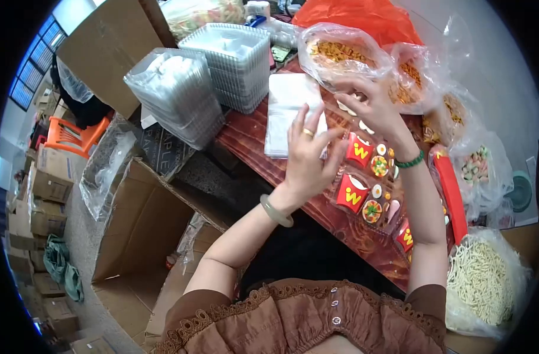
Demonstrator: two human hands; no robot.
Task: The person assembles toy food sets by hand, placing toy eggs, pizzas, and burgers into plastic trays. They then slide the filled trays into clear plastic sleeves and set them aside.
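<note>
My left hand point(309, 152), with a ring and a pale bangle, hovers with fingers spread over the right edge of a stack of white sheets or flat bags point(284, 109). My right hand point(373, 106), wearing a green bead bracelet, is loosely bent with its fingers apart, near a clear bag of small orange pieces point(340, 52); nothing shows in it. Below the hands lie clear plastic trays with toy food: red fry boxes point(352, 193) with a yellow W, little pizzas point(372, 210), eggs point(377, 191) and a pink piece point(392, 211). My right forearm partly covers the trays.
Two stacks of clear plastic trays point(175, 97) stand at the table's left edge, beside an open cardboard box point(134, 236). More bags of orange pieces point(406, 82), a long red stack point(449, 197) and a bag of cream-coloured strips point(481, 280) line the right side.
</note>
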